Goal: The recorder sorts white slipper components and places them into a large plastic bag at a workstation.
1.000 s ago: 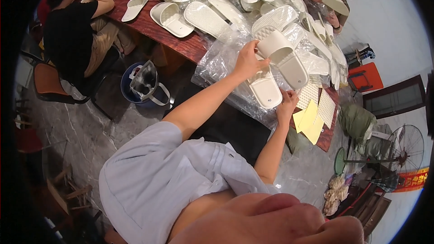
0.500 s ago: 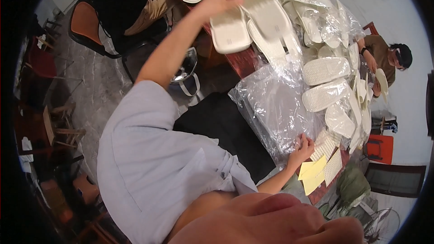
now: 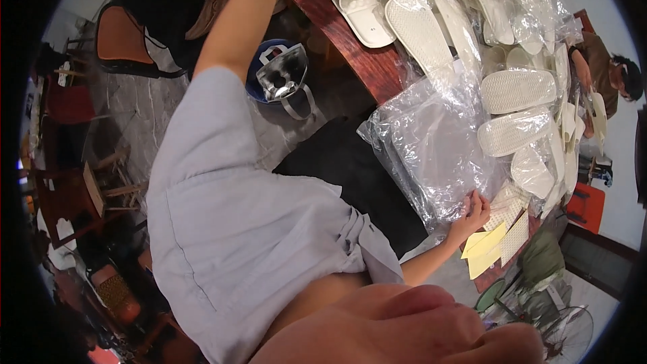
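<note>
Left hand exited view; right fingers (image 3: 482,205) touch edge of bags (image 3: 438,145).

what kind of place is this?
Likely a small packing workshop, judging by the heap of pale slippers, many in clear plastic, on a long table, the stack of clear bags beside them, and another person handling slippers at the far side.

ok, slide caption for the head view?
Right hand on clear plastic bags beside heaped white slippers; left hand out of view.
</note>
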A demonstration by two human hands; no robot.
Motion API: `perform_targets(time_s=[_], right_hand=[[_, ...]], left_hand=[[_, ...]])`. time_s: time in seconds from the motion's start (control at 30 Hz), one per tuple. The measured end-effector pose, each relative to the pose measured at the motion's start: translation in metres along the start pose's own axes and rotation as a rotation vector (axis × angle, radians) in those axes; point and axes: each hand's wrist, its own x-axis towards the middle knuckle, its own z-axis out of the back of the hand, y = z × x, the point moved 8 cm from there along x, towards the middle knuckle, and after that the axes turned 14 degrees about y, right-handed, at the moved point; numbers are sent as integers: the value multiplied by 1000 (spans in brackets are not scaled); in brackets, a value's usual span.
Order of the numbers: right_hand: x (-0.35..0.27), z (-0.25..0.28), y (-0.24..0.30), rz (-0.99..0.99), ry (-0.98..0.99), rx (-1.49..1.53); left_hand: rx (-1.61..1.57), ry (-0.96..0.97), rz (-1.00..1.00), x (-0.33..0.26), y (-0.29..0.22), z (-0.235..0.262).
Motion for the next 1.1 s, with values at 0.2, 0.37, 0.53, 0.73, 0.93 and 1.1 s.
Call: perform_targets(time_s=[0.2, 0.37, 0.53, 0.73, 0.93, 1.1], right_hand=[[3, -3, 1, 72, -44, 0], [4, -6, 7, 82, -72, 11], [6, -6, 9, 87, -81, 20], [5, -6, 9, 104, -110, 6], [2, -4, 9, 114, -148, 13], [6, -7, 9, 118, -146, 66]], left_hand=[[466, -76, -202, -30, 31, -103], [147, -90, -247, 0, 70, -76], [-94, -142, -152, -9, 43, 5], [-428, -164, -267, -23, -33, 76], [-506, -108, -505, -19, -148, 100], [-543, -39, -609, -26, -225, 110]])
